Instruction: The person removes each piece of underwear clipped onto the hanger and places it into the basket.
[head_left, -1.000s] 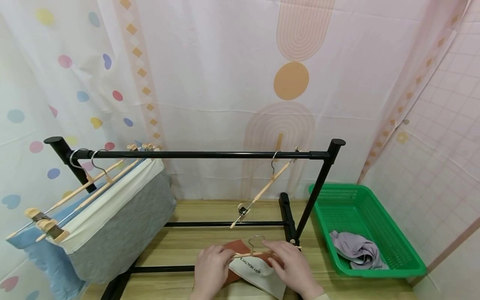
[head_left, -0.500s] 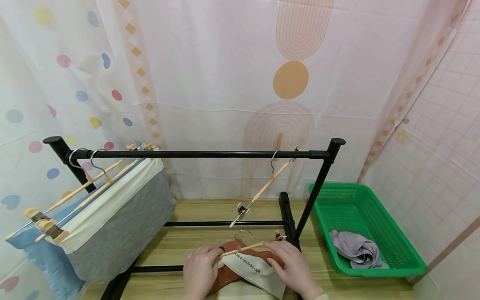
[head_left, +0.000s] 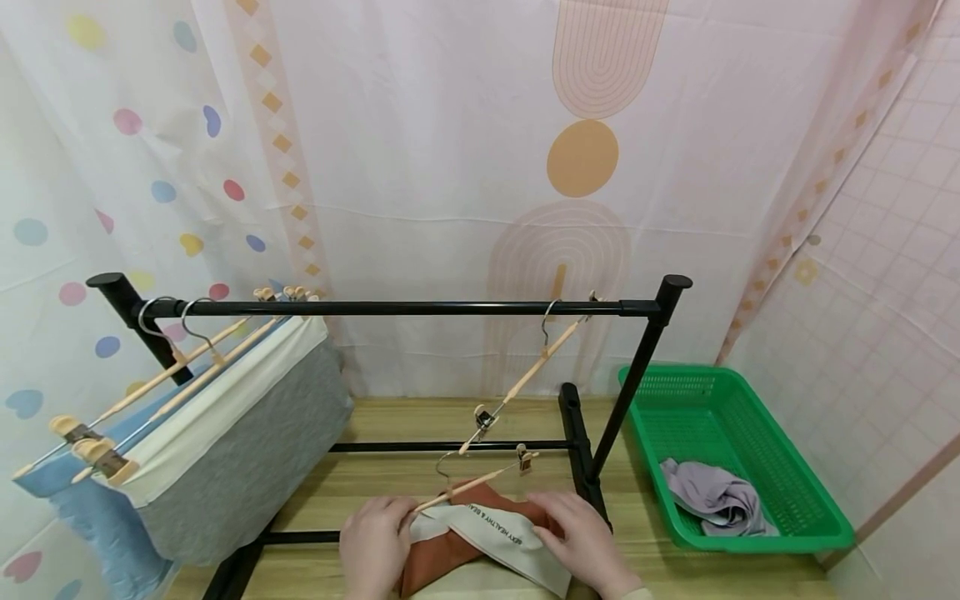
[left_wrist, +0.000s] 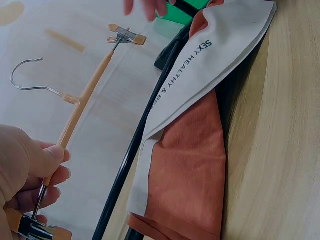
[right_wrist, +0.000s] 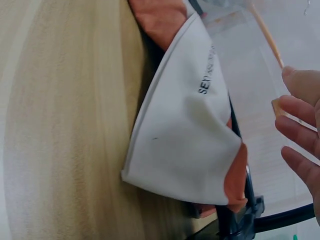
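Note:
My left hand (head_left: pixel 377 537) grips a wooden clip hanger (head_left: pixel 468 490) near one end; thumb and fingers wrap its bar in the left wrist view, beside a metal-and-wood clip (left_wrist: pixel 37 227). The hanger's hook and far clip (left_wrist: pixel 127 35) stick out free. Below lies a folded rust-orange garment (head_left: pixel 438 562) with a white band (head_left: pixel 510 537) lettered "SEXY HEALTHY & BE...", spread over the wood-look surface and the rack's foot. My right hand (head_left: pixel 581 537) is over the garment's right part, fingers loosely extended and apart from the hanger.
A black rack's rail (head_left: pixel 420 309) crosses in front. At its left hang a grey-and-white cloth (head_left: pixel 255 450) and a blue one (head_left: pixel 112 533) on clip hangers. A bare hanger (head_left: pixel 540 367) hangs right. A green basket (head_left: pixel 705 408) holds lilac-grey cloth (head_left: pixel 716 500).
The hanger has moved left with my left hand, its right end swinging up. My right hand has come off the hanger's right end and stays near the garment.

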